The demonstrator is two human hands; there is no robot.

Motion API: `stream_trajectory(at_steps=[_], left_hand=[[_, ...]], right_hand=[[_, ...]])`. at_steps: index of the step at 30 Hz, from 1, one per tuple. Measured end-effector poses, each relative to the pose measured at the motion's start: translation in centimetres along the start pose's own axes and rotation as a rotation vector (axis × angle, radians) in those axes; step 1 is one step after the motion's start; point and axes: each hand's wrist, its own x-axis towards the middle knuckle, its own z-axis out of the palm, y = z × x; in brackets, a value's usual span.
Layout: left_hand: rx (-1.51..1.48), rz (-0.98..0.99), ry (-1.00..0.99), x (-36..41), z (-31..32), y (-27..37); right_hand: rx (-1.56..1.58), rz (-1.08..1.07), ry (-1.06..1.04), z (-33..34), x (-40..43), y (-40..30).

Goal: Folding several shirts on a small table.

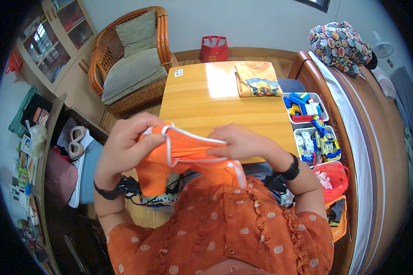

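Observation:
An orange garment with white trim is held up over the near edge of the wooden table, its lower part hanging towards my lap. My left hand grips its left end, thumb over the white-edged fabric. At its upper right edge, my right hand holds the white trim, with some fingers hidden in the cloth. A folded light-orange T-shirt with a printed picture lies at the table's far right corner.
White baskets of toy bricks and small packets stand right of the table, near a red plastic bag. A bed is farther right. A rattan armchair stands back left, a shelf at left.

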Motion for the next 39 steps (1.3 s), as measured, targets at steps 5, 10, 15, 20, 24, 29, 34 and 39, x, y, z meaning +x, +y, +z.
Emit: stream_trajectory(at_steps=[5, 10, 15, 20, 24, 29, 34, 39], left_hand=[[0.167, -0.045, -0.256, -0.4, -0.1, -2.5], [0.706, -0.027, 0.391, 1.6, -4.6, -7.8], [0.447, 0.101, 0.7, 1.2, -7.1, -3.4], [0.054, 0.055, 0.069, 0.4, 3.2, -0.8], [-0.091, 0.117, -0.694, 3.4, 12.7, -4.4], [0.006, 0.138, -0.385, 5.0, 21.0, -15.5], [0.322, 0.178, -0.286, 8.1, 27.1, -21.9], [0.525, -0.062, -0.325, 13.3, 29.4, -19.8]], right_hand=[[0.081, -0.141, 0.625, -4.6, -3.9, 1.2], [-0.21, -0.064, 0.987, -9.0, 0.3, 3.9], [0.452, -0.293, 1.082, -12.9, 2.5, 5.0], [0.372, -0.202, 0.968, -12.7, 1.7, 13.1], [-0.003, 0.328, 0.754, -8.4, -0.8, 20.9], [0.082, 0.158, 0.729, -6.3, -5.6, 11.2], [0.001, -0.391, 0.958, -5.2, -9.0, -1.9], [-0.273, -1.016, 1.286, -4.2, -12.6, -7.1]])
